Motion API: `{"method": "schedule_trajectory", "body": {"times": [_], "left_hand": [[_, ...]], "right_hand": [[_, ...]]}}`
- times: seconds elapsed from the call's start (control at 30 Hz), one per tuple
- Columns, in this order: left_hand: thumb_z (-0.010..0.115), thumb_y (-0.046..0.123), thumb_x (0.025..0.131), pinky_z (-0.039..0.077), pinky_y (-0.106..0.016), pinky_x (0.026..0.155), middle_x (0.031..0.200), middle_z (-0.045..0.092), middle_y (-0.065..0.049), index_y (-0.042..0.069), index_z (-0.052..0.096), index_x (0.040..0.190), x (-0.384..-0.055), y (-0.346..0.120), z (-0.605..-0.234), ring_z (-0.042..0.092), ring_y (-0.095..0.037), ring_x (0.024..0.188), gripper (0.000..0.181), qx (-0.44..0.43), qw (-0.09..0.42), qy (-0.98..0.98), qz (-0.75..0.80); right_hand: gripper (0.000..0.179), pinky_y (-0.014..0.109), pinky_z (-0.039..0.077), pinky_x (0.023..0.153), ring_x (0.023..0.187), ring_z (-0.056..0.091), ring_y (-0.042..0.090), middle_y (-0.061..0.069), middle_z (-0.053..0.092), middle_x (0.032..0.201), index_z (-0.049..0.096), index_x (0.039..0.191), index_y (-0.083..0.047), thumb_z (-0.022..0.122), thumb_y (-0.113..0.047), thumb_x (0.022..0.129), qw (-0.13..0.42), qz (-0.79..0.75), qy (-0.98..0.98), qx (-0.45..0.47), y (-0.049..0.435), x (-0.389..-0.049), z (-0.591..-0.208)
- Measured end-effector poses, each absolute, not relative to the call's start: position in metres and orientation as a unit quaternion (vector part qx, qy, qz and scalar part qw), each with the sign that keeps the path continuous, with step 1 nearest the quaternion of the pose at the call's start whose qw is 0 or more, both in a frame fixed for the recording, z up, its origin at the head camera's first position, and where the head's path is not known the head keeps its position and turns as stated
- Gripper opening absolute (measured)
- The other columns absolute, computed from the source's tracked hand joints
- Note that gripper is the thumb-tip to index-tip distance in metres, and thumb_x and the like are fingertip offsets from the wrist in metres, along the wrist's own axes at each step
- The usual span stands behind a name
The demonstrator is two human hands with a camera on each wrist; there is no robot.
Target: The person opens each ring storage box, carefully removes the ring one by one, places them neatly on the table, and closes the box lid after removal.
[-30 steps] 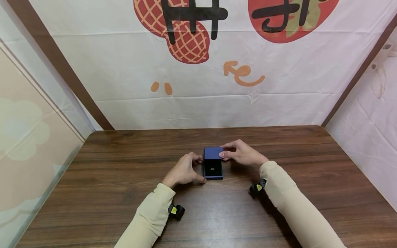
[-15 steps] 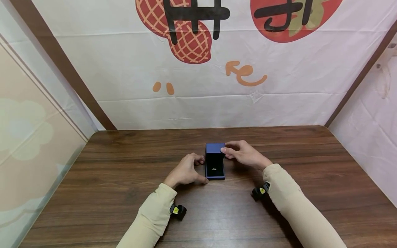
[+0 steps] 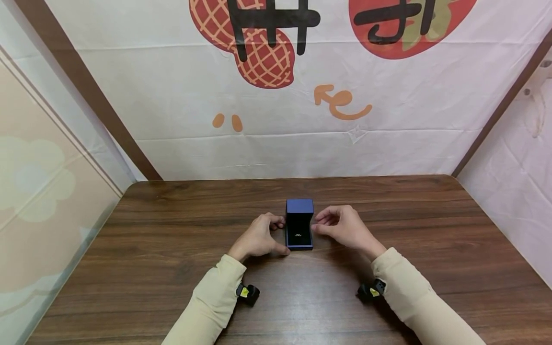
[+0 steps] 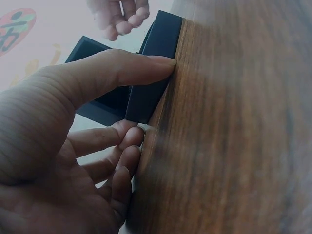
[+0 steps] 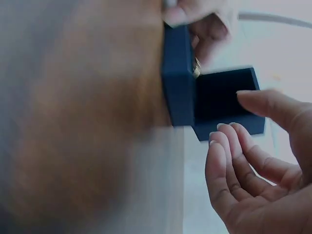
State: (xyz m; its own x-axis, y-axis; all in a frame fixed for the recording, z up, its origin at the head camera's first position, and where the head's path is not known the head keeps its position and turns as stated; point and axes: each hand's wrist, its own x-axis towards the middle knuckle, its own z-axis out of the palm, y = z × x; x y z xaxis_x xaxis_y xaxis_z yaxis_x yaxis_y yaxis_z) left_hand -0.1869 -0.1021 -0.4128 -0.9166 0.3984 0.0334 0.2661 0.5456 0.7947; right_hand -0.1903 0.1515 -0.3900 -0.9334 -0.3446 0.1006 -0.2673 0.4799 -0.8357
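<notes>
On the table (image 3: 181, 297), the box (image 3: 299, 247) is set with its lid (image 3: 299, 206) raised and a ring (image 3: 298, 235) seated inside. The box's left side is gripped by the left hand (image 3: 258, 237). The right hand (image 3: 346, 228) is held loosely curved, grasping nothing, just beside the opposite side.

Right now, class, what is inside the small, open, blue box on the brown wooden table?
Inside the small blue box, a shiny metallic ring-like piece stands out from the black lining. Whatever the lining covers cannot be seen.
</notes>
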Motion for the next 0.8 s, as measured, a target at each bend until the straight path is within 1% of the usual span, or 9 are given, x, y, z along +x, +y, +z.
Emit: {"method": "schedule_trajectory", "body": {"times": [0.17, 0.4, 0.57, 0.8], "left_hand": [[0.095, 0.011, 0.061, 0.048, -0.039, 0.092, 0.104, 0.064, -0.008, -0.001, 0.070, 0.111, -0.187, -0.102, -0.413, 0.058, -0.023, 0.102, 0.057, 0.191, 0.072, 0.877, 0.435], [0.095, 0.011, 0.062, 0.049, -0.040, 0.092, 0.105, 0.064, -0.008, -0.002, 0.069, 0.112, -0.187, -0.102, -0.413, 0.058, -0.023, 0.102, 0.058, 0.194, 0.074, 0.879, 0.430], [0.095, 0.011, 0.063, 0.050, -0.041, 0.094, 0.107, 0.064, -0.009, -0.004, 0.068, 0.117, -0.186, -0.102, -0.412, 0.059, -0.024, 0.104, 0.062, 0.185, 0.082, 0.877, 0.436], [0.095, 0.010, 0.063, 0.049, -0.042, 0.094, 0.107, 0.063, -0.008, -0.004, 0.069, 0.117, -0.186, -0.102, -0.411, 0.059, -0.025, 0.103, 0.062, 0.176, 0.084, 0.877, 0.439]], "right_hand": [[0.009, 0.025, 0.053, 0.061, 0.069, 0.066, 0.013, -0.002, 0.072, 0.077, 0.079, 0.091, -0.006, 0.082, -0.011, 0.084, 0.048, -0.466, 0.861, -0.199, 0.142, -0.184, -0.397], [0.007, 0.025, 0.050, 0.054, 0.061, 0.063, 0.007, -0.003, 0.073, 0.073, 0.081, 0.089, -0.007, 0.082, -0.009, 0.082, 0.044, -0.442, 0.871, -0.213, 0.128, -0.184, -0.399], [0.005, 0.025, 0.049, 0.052, 0.057, 0.059, 0.006, -0.003, 0.074, 0.076, 0.082, 0.086, -0.009, 0.081, -0.007, 0.081, 0.039, -0.430, 0.874, -0.224, 0.122, -0.186, -0.399], [0.004, 0.025, 0.049, 0.053, 0.058, 0.058, 0.006, 0.001, 0.075, 0.082, 0.080, 0.087, -0.005, 0.077, -0.004, 0.085, 0.064, -0.438, 0.865, -0.236, 0.121, -0.188, -0.402]]}}
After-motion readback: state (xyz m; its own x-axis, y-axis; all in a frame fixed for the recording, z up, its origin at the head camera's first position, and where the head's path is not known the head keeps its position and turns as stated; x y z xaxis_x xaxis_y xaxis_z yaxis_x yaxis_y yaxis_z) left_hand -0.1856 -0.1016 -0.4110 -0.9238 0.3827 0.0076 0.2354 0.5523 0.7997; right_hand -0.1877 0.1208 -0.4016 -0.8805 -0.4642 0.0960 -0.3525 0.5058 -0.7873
